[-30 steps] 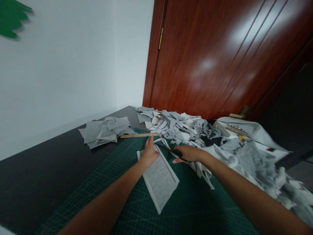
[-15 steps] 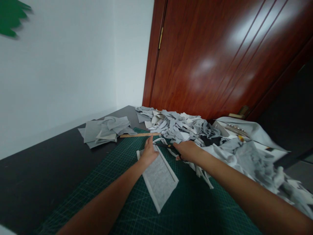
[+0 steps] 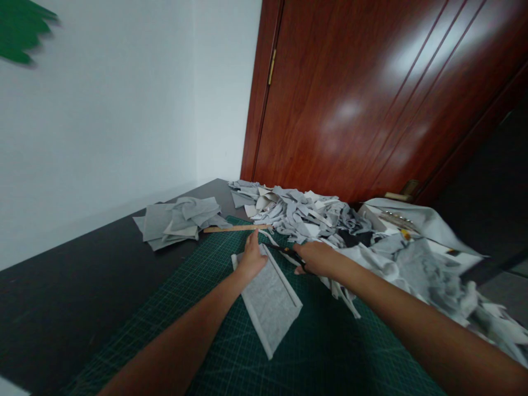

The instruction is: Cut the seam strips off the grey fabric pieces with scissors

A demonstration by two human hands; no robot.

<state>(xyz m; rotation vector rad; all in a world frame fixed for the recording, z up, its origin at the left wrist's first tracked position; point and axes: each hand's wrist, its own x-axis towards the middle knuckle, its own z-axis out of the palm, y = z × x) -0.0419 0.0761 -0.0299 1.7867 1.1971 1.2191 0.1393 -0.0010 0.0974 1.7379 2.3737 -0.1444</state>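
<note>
A grey rectangular felt piece (image 3: pixel 270 300) lies on the green cutting mat (image 3: pixel 247 352). My left hand (image 3: pixel 251 257) rests on its far end, fingers stretched flat, pressing it down. My right hand (image 3: pixel 317 258) is closed around black scissors (image 3: pixel 286 252), whose blades point left toward the felt's far right corner, close to my left fingertips. A thin cut strip runs along the felt's right edge.
A wooden ruler (image 3: pixel 236 227) lies at the mat's far edge. A stack of grey felt squares (image 3: pixel 177 220) sits at the left back, a heap of grey scraps (image 3: pixel 301 214) behind, and more grey fabric (image 3: pixel 429 269) on the right. A brown door (image 3: pixel 371 93) stands behind the black table (image 3: pixel 74 291).
My right hand with the scissors moved away from me toward the felt's far corner, then shifted only slightly. My left hand stayed on the felt.
</note>
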